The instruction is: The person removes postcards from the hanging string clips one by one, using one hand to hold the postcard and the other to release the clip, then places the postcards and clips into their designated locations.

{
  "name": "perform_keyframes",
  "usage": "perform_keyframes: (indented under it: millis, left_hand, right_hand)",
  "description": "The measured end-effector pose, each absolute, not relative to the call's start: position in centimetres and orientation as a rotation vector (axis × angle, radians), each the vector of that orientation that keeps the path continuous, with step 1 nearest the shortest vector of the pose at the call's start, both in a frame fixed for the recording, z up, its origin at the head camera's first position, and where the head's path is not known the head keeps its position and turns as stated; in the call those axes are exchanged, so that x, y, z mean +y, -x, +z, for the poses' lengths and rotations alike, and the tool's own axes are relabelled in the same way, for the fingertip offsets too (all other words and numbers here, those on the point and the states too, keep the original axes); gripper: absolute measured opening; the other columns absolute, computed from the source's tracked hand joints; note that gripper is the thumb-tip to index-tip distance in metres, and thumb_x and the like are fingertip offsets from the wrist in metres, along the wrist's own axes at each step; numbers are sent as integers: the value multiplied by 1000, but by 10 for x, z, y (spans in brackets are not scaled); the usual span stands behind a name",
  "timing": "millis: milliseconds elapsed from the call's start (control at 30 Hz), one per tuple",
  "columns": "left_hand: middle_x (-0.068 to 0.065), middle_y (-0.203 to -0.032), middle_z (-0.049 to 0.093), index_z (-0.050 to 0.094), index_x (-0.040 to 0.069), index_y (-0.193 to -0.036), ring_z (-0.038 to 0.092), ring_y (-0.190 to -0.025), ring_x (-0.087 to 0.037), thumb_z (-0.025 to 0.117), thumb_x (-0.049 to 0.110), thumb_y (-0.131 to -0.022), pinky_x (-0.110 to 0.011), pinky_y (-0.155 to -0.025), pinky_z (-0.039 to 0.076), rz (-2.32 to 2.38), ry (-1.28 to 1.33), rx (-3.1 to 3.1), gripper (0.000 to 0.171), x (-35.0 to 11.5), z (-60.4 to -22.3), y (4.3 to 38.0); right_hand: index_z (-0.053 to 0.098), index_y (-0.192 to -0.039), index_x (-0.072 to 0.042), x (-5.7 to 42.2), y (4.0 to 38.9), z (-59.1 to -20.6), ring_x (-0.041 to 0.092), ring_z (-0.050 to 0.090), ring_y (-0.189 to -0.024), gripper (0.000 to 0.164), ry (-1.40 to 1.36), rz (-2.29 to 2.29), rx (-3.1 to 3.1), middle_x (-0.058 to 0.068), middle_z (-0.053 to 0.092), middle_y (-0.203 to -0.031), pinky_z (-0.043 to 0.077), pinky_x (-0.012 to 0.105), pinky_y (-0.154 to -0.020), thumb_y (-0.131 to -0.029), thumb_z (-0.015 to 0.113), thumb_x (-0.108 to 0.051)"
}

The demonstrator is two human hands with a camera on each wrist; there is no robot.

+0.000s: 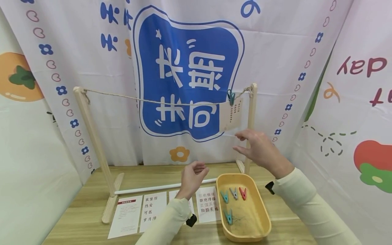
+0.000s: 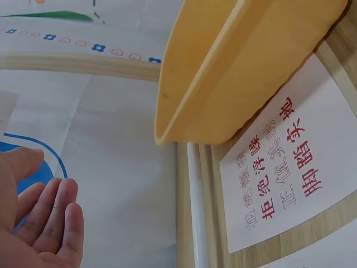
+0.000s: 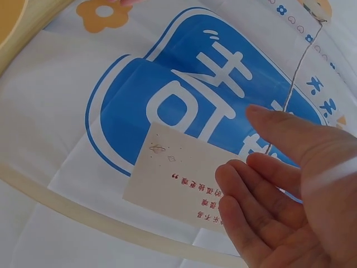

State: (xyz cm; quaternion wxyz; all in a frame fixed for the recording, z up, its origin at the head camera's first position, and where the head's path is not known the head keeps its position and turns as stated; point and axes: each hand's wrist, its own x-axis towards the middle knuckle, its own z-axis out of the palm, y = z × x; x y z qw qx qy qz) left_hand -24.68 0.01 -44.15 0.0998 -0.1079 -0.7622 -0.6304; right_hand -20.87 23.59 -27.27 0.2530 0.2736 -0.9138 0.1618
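A printed card hangs from the rope near its right end, under a dark teal clothespin. Just below and right of that card is my right hand, thumb apart from loosely bent fingers, with nothing in it. In the right wrist view the hand overlaps one end of the hanging card. Over the table, my left hand is raised with relaxed, slightly bent fingers and holds nothing. Beneath it lie several printed cards in a row, including one with large characters beside the yellow tray.
The yellow tray holds teal clothespins, a grey one and a red one. Wooden posts carry the rope, and a white rod runs low between them. A printed cloth hangs behind.
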Motion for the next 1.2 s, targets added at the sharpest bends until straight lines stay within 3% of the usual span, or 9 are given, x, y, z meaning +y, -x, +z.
perform_keyframes:
  millis: [733,1200]
  left_hand:
    - [-17,-116,78,75,3,-118,77,-106,-27,79,14,-94,-33,-95,63,-1815,268,-2195,27,19,-427,258]
    - [-11,-110,80,77,5,-114,77,-103,-25,78,11,-95,-34,-93,64,-1787,272,-2185,20,31,-409,269]
  right_hand:
    - [72,-124,0,235,221,-241,33,74,-105,38,-706,425,-2484,18,76,-117,65,47,-90,-89,85,-10]
    - [72,-128,-1,235,225,-220,34,74,-109,37,-690,437,-2474,19,76,-120,65,49,-92,-93,81,-8]
